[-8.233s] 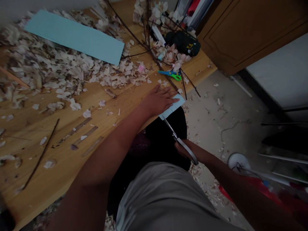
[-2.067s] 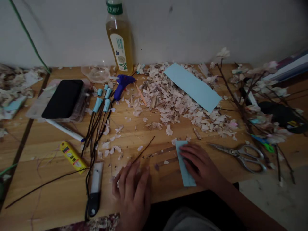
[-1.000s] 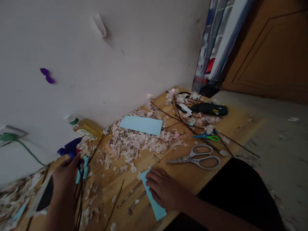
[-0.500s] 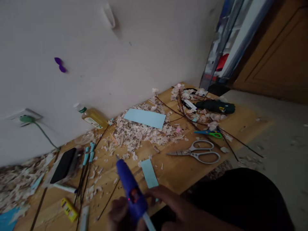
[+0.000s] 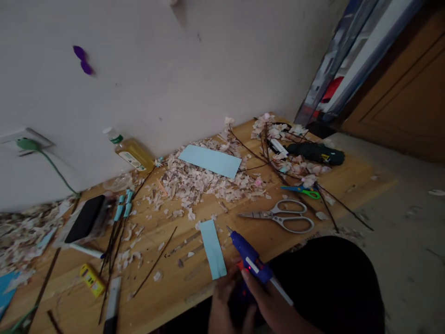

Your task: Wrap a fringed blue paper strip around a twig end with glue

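A blue hot glue gun [image 5: 247, 255] with a white glue stick in its back end is in my right hand [image 5: 274, 301], its nozzle pointing up and left over the table edge. My left hand [image 5: 222, 301] is closed at the lower end of a light blue paper strip [image 5: 212, 246], which stretches away over the wooden table. The gun's nozzle is just right of the strip, apart from it. Its handle and part of my left fingers are in shadow. Large grey-handled scissors [image 5: 285, 215] lie to the right of the nozzle.
Paper scraps [image 5: 194, 183] lie heaped under a blue sheet [image 5: 210, 160]. Flowered twigs [image 5: 274, 171], small scissors [image 5: 302, 191] and a dark umbrella [image 5: 318, 153] are on the right. A bottle [image 5: 134, 150], phone [image 5: 85, 218], wrapped sticks [image 5: 116, 232] and cutter [image 5: 112, 301] are left.
The glue gun has moved right and now sits in my right hand. My left hand has shifted right to the strip's lower end. The view has tilted slightly down.
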Demonstrator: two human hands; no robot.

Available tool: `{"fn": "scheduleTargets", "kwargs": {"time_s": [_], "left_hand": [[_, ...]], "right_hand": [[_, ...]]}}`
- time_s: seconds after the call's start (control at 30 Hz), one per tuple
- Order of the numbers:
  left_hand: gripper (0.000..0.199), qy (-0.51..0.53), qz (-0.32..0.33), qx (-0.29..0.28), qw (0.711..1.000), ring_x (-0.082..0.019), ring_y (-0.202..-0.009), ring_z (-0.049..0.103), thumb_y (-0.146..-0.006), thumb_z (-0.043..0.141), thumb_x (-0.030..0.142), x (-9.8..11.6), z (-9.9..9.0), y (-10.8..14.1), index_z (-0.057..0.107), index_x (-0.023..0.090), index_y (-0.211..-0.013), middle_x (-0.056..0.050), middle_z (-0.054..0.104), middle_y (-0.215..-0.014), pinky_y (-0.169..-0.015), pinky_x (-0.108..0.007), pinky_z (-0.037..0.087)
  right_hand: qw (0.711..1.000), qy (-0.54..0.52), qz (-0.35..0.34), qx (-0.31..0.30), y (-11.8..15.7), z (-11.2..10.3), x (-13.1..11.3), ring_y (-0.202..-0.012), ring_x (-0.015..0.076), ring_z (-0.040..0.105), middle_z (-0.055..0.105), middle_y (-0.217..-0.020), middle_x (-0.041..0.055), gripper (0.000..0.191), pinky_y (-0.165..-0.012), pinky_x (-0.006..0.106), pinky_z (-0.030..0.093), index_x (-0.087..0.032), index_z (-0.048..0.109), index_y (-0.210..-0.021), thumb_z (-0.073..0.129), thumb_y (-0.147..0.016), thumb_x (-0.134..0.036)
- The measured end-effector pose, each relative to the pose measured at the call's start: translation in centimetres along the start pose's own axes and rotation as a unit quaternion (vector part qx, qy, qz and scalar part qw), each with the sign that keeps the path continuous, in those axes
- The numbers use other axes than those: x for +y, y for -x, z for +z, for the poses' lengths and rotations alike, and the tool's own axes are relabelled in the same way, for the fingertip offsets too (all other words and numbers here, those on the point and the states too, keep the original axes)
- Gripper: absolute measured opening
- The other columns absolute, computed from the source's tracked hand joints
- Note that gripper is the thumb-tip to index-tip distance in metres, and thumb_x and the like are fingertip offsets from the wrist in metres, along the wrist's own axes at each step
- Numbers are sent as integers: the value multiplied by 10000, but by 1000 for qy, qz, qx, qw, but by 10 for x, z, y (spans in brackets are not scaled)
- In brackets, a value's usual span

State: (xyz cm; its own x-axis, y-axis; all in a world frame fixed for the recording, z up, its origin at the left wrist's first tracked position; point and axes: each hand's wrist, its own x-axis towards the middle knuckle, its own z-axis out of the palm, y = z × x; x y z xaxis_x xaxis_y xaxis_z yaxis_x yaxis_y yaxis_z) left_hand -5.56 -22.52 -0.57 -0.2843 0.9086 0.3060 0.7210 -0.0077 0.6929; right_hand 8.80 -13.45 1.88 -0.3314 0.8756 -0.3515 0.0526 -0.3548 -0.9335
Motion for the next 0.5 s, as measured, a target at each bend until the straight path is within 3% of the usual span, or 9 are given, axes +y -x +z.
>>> {"fn": "scheduleTargets", "kwargs": {"time_s": [0.1,0.2,0.27,0.37,0.5], "left_hand": [[333,-56,-31,19,998,-262,-1180,650,-975,532,266,-31,-41,-35,555,224,-1305,-134,671,-1235,-959,-436,564],[291,-27,12,-66,997,-227,-1215,619,-1010,457,258,-56,-69,-97,570,247,-1279,-94,655,-1280,-1032,-421,512],[263,-11,44,-126,991,-221,-1217,607,-1011,460,287,-70,-70,-140,597,247,-1232,-85,650,-1272,-1042,-414,497],[318,-35,10,-161,986,-234,-1088,642,-958,545,319,-84,-54,-187,573,207,-1255,-115,642,-1226,-919,-402,537],[512,-100,-7,-277,955,-269,-1036,635,-784,754,295,-86,-35,-210,560,179,-1243,-108,664,-1097,-908,-409,503]], "right_hand": [[1000,-15,17,21,-9,-3,-2,-863,283,703,761,-862,89,464,-803,380,571,-237,740,-894,671,-810,-688],[997,-61,23,34,-13,4,-6,-676,206,669,731,-788,76,540,-660,330,547,-199,695,-939,593,-851,-722],[994,-95,30,53,-10,10,-8,-604,179,638,707,-751,64,587,-581,299,510,-180,676,-953,626,-808,-747],[992,-98,38,72,3,13,-8,-582,178,620,678,-679,55,611,-560,293,493,-170,684,-891,660,-758,-766],[991,-86,35,100,20,10,-1,-607,185,609,665,-660,54,584,-578,297,498,-181,708,-870,684,-749,-752]]}}
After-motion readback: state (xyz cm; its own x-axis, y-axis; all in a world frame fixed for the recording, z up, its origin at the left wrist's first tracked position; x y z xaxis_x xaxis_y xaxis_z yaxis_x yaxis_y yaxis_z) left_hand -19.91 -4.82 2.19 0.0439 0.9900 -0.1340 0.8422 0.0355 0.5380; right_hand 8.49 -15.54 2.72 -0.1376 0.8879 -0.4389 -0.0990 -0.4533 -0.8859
